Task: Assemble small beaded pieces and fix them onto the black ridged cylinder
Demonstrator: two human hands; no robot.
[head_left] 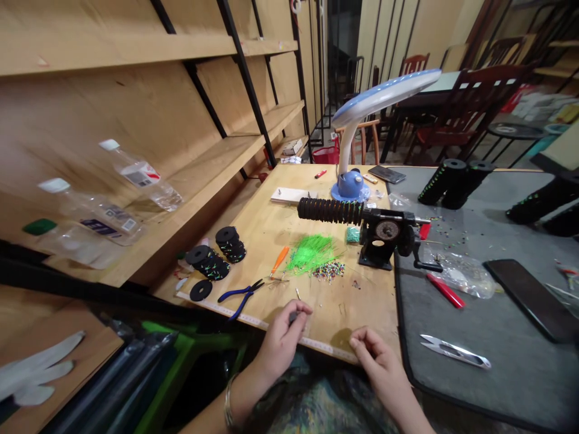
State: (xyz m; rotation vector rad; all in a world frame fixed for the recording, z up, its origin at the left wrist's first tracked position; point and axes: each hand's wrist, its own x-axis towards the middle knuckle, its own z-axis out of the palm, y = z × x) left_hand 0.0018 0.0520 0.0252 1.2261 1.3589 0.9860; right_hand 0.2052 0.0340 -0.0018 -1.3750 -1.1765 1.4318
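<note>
My left hand (283, 337) is closed at the table's front edge, with a small dark grey piece (294, 316) showing between thumb and fingers; its kind is unclear. To the right, my right hand (376, 360) has thumb and fingertips pinched together; anything between them is too small to make out. Beyond the hands lie bright green strands (312, 253), a heap of tiny coloured beads (328, 271) and an orange-handled tool (280, 260). Blue-handled pliers (242, 295) lie left of my left hand. A black hand-cranked winder (384, 235) carries a row of black foam spools (330, 211).
Black foam spools (208, 263) stand at the table's left. A blue desk lamp (350, 185) rises at the back. On the grey mat (452, 380) lie thread snips (455, 351), a red tool (446, 290) and a dark phone (534, 298). Shelves with plastic bottles (142, 175) flank the left.
</note>
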